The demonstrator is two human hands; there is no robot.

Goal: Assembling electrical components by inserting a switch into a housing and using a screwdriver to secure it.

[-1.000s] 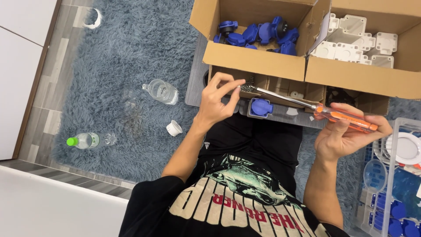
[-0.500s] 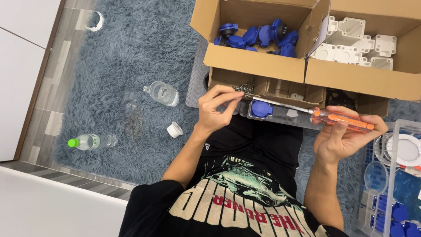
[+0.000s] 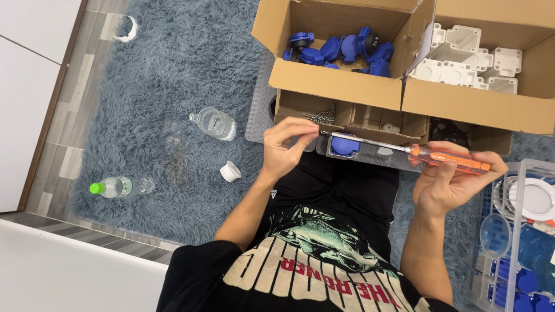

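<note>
- Nearest to me: black printed T-shirt [image 3: 312,271] and both forearms reaching away toward the boxes.
- My right hand [image 3: 454,185], palm up, fingers curled around the orange handle of the screwdriver [image 3: 404,149]; thumb lies across the handle. The tool runs nearly level, metal shaft pointing left.
- My left hand [image 3: 287,147] meets the shaft's tip: thumb and forefinger pressed together in a pinch right at the tip, other fingers bent loosely. Something tiny may sit in the pinch; I cannot tell.
- Just under the shaft, between the hands, a blue part [image 3: 344,144] rests on a grey tray [image 3: 370,157] over my lap.
- Right, near: a clear plastic bin [image 3: 509,242] with blue and white pieces.
- Left, on the shaggy grey rug [image 3: 173,75]: a white cap [image 3: 230,171], a clear bottle [image 3: 214,123] lying down, a green-capped bottle [image 3: 113,187] further left.
- Beyond the hands: a low cardboard tray [image 3: 358,115] holding small screws.
- Farthest: a cardboard box [image 3: 338,86] of blue parts, a second box [image 3: 480,107] of white parts to its right.
</note>
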